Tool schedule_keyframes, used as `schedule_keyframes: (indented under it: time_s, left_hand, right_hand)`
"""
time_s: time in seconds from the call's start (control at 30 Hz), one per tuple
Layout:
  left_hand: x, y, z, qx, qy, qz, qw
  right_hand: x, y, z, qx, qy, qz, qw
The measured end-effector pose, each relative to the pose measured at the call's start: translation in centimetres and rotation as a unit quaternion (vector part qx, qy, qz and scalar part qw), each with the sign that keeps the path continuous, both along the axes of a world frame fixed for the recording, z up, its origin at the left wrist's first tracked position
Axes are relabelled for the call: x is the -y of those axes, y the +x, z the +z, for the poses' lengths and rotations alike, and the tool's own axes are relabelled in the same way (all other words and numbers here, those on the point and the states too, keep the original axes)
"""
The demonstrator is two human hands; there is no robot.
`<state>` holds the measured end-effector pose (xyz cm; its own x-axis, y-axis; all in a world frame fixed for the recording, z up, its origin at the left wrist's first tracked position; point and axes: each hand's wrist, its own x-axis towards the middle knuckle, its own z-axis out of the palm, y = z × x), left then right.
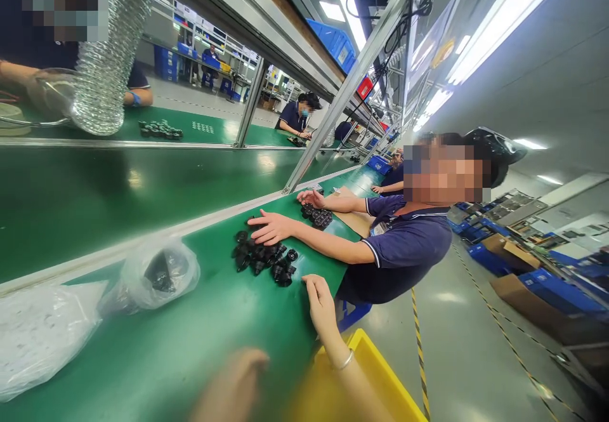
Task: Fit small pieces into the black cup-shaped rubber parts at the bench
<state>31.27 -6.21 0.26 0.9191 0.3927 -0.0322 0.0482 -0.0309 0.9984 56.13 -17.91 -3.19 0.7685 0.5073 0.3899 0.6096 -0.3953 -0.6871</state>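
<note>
My right hand (321, 301), with a bangle at the wrist, is over the right edge of the green table, just right of the pile of black plastic parts (259, 256). Its fingers are bent and held together; anything inside them is hidden. Low in the view, my left hand (235, 374) is smeared by motion above the bare green tabletop (157, 352), its fingers unclear. A co-worker's hand (271, 227) rests on the far side of the pile. The co-worker's other hand (311, 198) is at a second group of black round parts (318, 216).
Clear plastic bags (47, 333) lie at the left, one holding a dark part (164, 271). A yellow bin (380, 377) stands by the right table edge. A metal post (342, 92) rises beyond the piles. Across the line, another person sits near a silver duct (107, 54).
</note>
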Motion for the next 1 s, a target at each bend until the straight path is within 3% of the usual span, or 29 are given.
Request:
schedule_keyframes:
  time_s: [0.63, 1.0]
  left_hand:
    - [0.43, -0.14, 0.7, 0.007, -0.015, 0.043, 0.999]
    - [0.21, -0.31, 0.91, 0.012, -0.003, 0.022, 1.0]
  right_hand:
    - [-0.63, -1.06, 0.44, 0.033, -0.02, 0.008, 0.999]
    - [-0.56, -1.13, 0.24, 0.035, -0.02, 0.009, 0.999]
